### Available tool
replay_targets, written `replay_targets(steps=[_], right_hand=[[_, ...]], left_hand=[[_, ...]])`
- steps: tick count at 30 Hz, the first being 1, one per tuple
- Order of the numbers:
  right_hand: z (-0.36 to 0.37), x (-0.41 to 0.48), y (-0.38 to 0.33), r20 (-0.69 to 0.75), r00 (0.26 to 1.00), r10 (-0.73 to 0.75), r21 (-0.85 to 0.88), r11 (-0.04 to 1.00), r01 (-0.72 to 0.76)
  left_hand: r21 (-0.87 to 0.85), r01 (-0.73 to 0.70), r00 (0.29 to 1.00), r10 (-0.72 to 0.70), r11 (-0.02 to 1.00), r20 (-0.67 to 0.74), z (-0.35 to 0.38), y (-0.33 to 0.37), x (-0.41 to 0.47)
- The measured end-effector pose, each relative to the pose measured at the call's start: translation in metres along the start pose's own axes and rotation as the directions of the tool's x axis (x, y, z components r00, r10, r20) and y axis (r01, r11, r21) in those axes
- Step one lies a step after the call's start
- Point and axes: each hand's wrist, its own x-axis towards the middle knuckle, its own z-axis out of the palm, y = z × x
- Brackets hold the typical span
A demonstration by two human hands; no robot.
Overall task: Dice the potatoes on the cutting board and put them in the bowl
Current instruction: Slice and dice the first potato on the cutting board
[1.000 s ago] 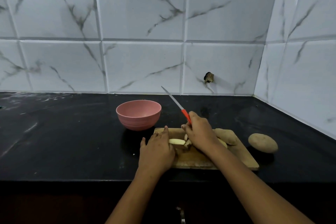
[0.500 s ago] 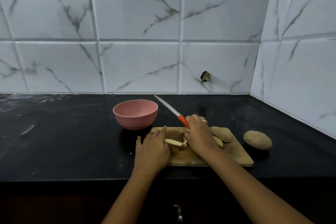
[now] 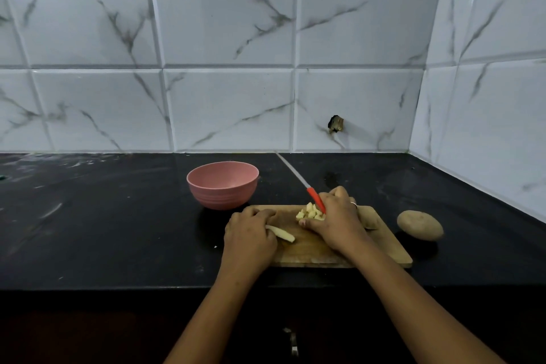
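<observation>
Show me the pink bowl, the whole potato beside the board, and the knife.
pink bowl [image 3: 222, 196], head view, outer front wall.
whole potato [image 3: 420, 225], head view, middle of its skin.
knife [image 3: 315, 200], head view, red handle.

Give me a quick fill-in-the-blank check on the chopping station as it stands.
1. The right hand grips the ___ by its red handle.
2. The diced potato lies on the cutting board, not in the pink ___.
3. The potato strip is held by the ___.
4. The whole potato on the counter sits to the ___ of the board.

Missing words: knife; bowl; left hand; right.
</observation>
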Motion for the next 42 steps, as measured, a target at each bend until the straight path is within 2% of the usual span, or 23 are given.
replay_targets(steps=[4, 7, 11, 15, 18, 21, 26, 29, 33, 36, 42], right_hand=[[-0.009, -0.009, 0.003, -0.009, 1.000, 0.022, -0.002, 1.000, -0.022], [-0.019, -0.023, 0.003, -0.039, 0.999, 0.005, -0.026, 1.000, -0.006], [-0.034, -0.050, -0.002, 0.077, 0.997, 0.000, 0.060, 0.998, -0.004], [-0.033, -0.084, -0.002, 0.115, 0.993, -0.004, 0.091, 0.996, -0.006], [-0.028, -0.101, 0.000, 0.083, 0.996, -0.010, 0.095, 0.996, 0.002], [-0.029, -0.105, 0.000, 0.059, 0.998, 0.008, 0.037, 0.999, -0.010], [-0.034, -0.105, 0.001, 0.125, 0.991, 0.047, 0.001, 0.999, -0.048], [-0.038, -0.106, -0.003, 0.165, 0.985, 0.058, 0.001, 0.998, -0.059], [-0.039, -0.109, -0.010, 0.203, 0.977, 0.068, 0.043, 0.996, -0.078], [-0.040, -0.111, -0.013, 0.205, 0.977, 0.056, 0.072, 0.995, -0.072], [-0.045, -0.109, -0.019, 0.170, 0.985, -0.008, 0.059, 0.998, -0.002]], left_hand=[[-0.104, -0.048, 0.999, 0.050, 0.993, 0.019, -0.001, -0.001, -0.003], [-0.093, -0.095, 0.993, 0.100, 0.991, 0.058, -0.004, -0.003, -0.007], [-0.119, -0.128, 0.991, 0.130, 0.985, 0.012, -0.007, -0.001, -0.014], [-0.151, -0.111, 0.994, 0.106, 0.982, -0.042, -0.008, 0.003, -0.017], [-0.097, -0.055, 0.994, 0.045, 0.994, -0.101, -0.004, 0.010, -0.020], [-0.074, 0.034, 0.995, -0.041, 0.997, -0.087, -0.003, 0.013, -0.017], [0.069, 0.124, 0.982, -0.112, 0.990, -0.151, -0.001, 0.016, -0.013], [0.080, 0.193, 0.969, -0.177, 0.978, -0.170, 0.001, 0.021, -0.011], [0.123, 0.222, 0.967, -0.203, 0.967, -0.152, 0.001, 0.027, -0.005], [0.095, 0.214, 0.971, -0.201, 0.972, -0.129, -0.002, 0.026, -0.006], [-0.019, 0.090, 0.996, -0.089, 0.996, 0.024, -0.018, 0.010, -0.020]])
